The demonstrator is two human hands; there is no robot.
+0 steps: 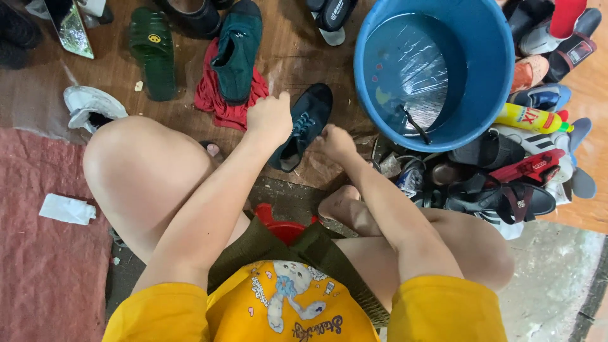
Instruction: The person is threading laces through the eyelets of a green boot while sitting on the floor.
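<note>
Hands meet over a dark sneaker (303,126) on the wooden floor (285,50): the left hand (270,117) grips its side in a fist, while the right hand (335,142) curls at its edge, grip unclear. Just beside it stands a blue bucket (487,69) of water; a red cloth (221,104) lies left.

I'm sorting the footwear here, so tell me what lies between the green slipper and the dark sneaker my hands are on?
In the head view, a teal shoe on a red cloth lies between the green slipper and the dark sneaker.
</note>
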